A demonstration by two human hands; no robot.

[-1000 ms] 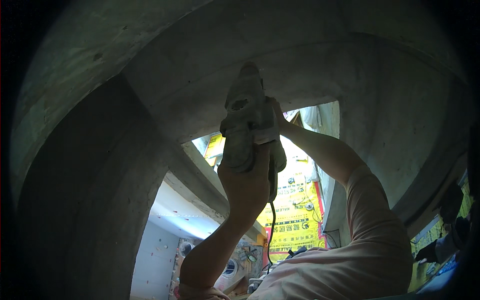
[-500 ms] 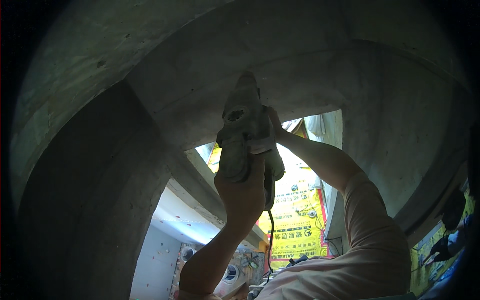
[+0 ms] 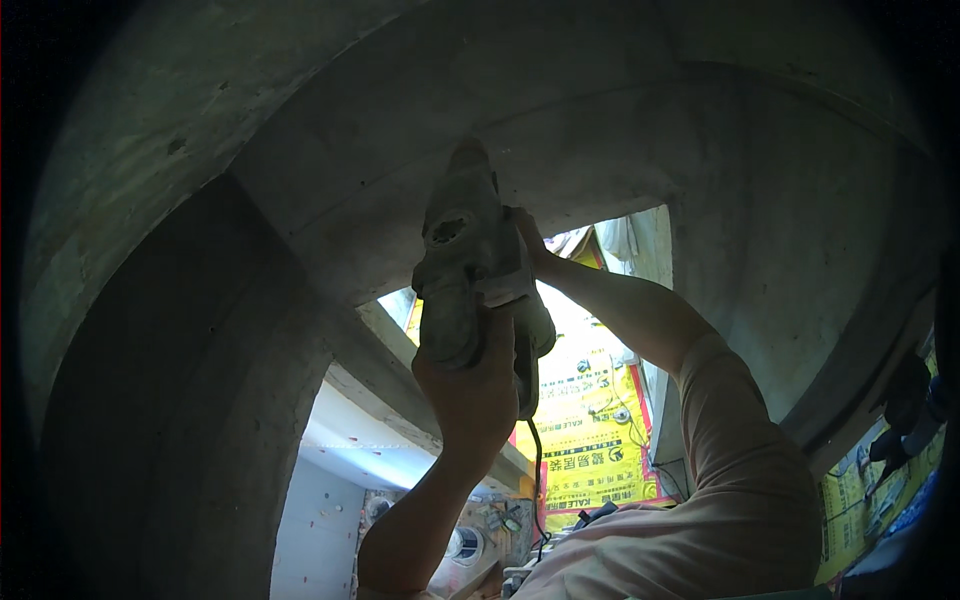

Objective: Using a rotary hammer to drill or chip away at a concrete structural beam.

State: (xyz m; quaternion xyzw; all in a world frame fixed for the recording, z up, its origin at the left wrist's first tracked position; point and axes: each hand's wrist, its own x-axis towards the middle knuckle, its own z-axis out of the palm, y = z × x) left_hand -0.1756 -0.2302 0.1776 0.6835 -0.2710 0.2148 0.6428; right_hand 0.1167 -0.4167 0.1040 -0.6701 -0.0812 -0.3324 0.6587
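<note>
A dusty grey rotary hammer drill [image 3: 455, 265] is raised before a concrete surface, its nose pointing up and away. My left hand [image 3: 468, 385] is closed round the rear handle. Farther forward, my right hand [image 3: 530, 240] grips the right side of the tool's body, its fingers partly hidden behind the casing. No bit can be made out at the dark nose, and I cannot tell whether it touches the concrete [image 3: 570, 150]. A black power cord [image 3: 538, 470] hangs from the bottom of the drill.
Concrete beams [image 3: 190, 330] curve around both sides. Through the openings below show a yellow printed floor sheet [image 3: 595, 470], a pale panel [image 3: 318, 520] and a round white-rimmed object [image 3: 465, 545]. Dark, indistinct items [image 3: 900, 430] lie at the far right.
The whole view has shifted slightly, so the concrete edges sit farther left and higher. The drill and both hands appear a little farther left too, with the same grip.
</note>
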